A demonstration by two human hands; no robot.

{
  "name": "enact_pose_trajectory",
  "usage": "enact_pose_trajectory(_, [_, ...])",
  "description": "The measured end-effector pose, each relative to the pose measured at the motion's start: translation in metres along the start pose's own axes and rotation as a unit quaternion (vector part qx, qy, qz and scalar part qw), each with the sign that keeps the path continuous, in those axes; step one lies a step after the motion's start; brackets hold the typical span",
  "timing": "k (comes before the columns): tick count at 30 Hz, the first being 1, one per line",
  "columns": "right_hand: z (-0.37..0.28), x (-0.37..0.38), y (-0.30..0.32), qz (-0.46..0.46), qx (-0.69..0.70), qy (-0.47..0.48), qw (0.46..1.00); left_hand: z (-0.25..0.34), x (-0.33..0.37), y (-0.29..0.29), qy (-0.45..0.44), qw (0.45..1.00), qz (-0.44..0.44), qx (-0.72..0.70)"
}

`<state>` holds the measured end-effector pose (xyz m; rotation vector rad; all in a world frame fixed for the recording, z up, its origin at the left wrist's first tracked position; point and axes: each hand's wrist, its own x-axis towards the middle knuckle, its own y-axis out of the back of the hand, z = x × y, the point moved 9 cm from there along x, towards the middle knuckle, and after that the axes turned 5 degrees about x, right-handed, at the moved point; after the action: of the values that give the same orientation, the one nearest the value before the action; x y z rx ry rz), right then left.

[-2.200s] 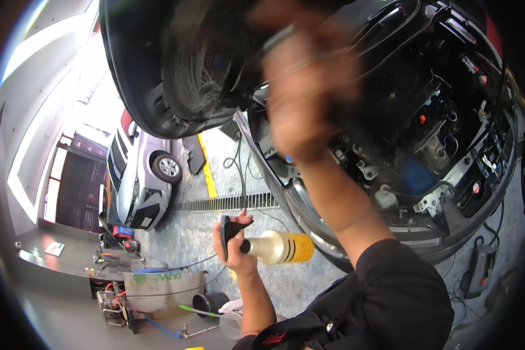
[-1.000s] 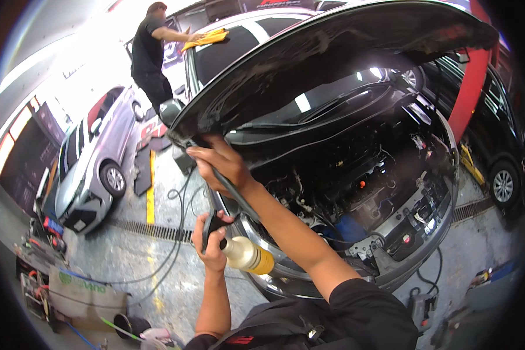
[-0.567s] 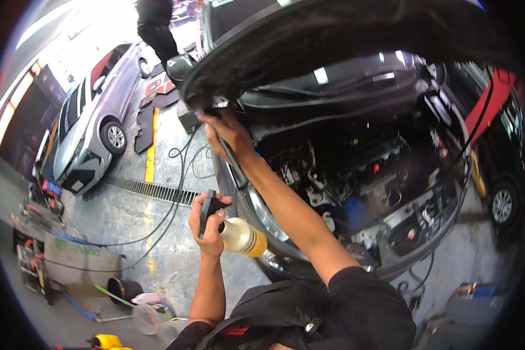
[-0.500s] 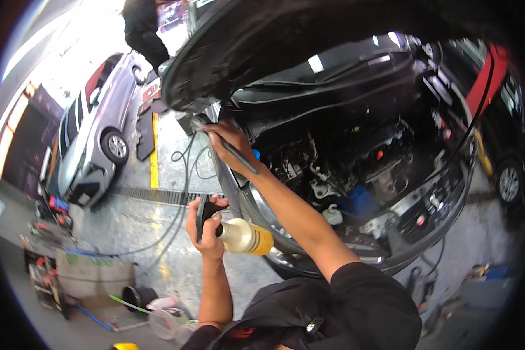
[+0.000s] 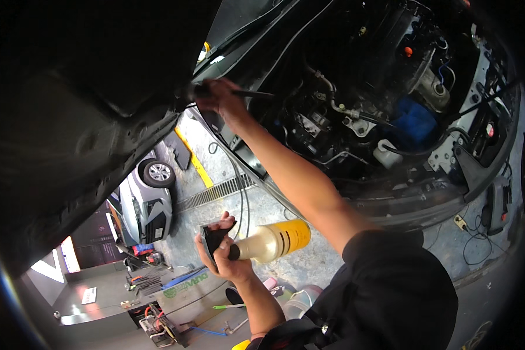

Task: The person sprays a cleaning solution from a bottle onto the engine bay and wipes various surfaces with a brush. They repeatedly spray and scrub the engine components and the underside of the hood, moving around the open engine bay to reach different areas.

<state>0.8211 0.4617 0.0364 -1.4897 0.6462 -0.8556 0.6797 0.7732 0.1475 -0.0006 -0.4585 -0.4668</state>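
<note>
1. Near the hinge-side corner of the raised hood [image 5: 93, 146], a slim dark-handled tool [image 5: 254, 94] sits in the person's right hand [image 5: 221, 108], its handle pointing over the engine bay [image 5: 356, 64]. Blur hides its working end from me.
2. That hand seems to pinch the handle, though I cannot tell how each finger lies; a loose wrist and short strokes would, I judge, suit so tight a corner.
3. Lower, well apart from the tool, the left hand [image 5: 224, 256] wraps the black head of a spray bottle [image 5: 280, 241], tipped nearly sideways. Some fingers stand off it; a relaxed trigger finger looks wise, and a more upright bottle would probably draw better.
4. Across the bay's near edge reaches the right forearm [image 5: 297, 169]; holding it off the bodywork seems sensible.
5. Farther out, dark cables [image 5: 241, 186] cross the floor drain [image 5: 213, 194], so footing deserves care.
</note>
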Motion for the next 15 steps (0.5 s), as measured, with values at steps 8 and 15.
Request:
enact_pose_trajectory(8, [-0.029,-0.003,-0.028,-0.026,-0.092,-0.032,0.995,0.006,0.065,-0.035,-0.016,0.995,0.031,0.090])
enact_pose_trajectory(15, [-0.023,-0.031,-0.072,-0.052,-0.061,0.047,0.996,0.027,0.100,-0.041,-0.102,0.961,0.068,0.249])
